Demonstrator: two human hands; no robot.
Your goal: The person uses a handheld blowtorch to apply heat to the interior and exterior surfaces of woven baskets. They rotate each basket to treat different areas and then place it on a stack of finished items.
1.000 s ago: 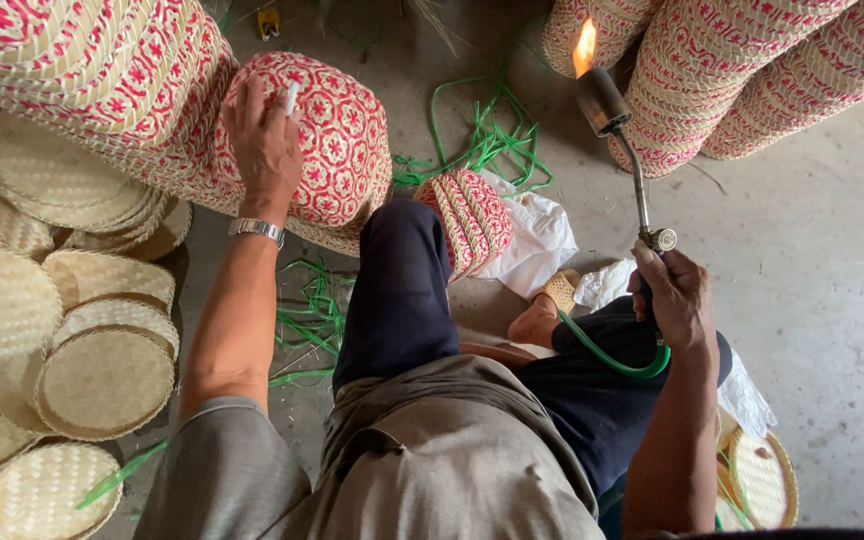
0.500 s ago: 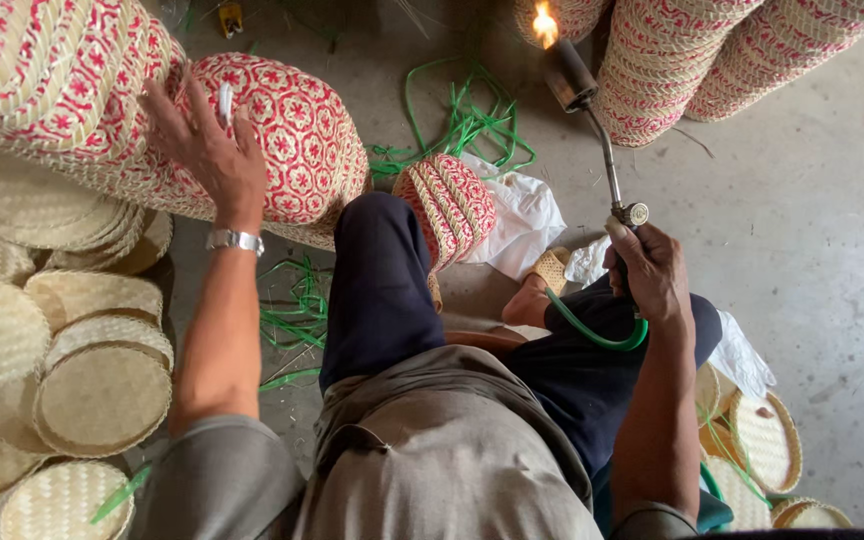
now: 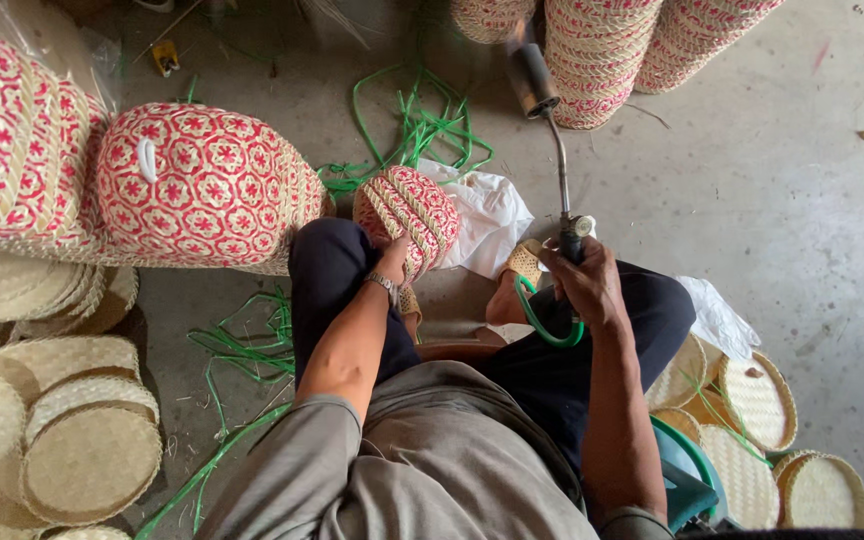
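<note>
Head view, looking straight down at a seated person on a concrete floor. Left hand reaching past the knee, fingers closed on the rim of a small red-and-cream woven basket lying tilted on its side just in front of the knee. Right hand wrapped tight around the handle of a gas torch, nozzle pointing away toward tall stacks of woven baskets, small flame at the tip. Green hose looping under that hand. Large red-patterned baskets at left, plain round woven lids piled below them. Loose green strips and white plastic bag beside the small basket.
</note>
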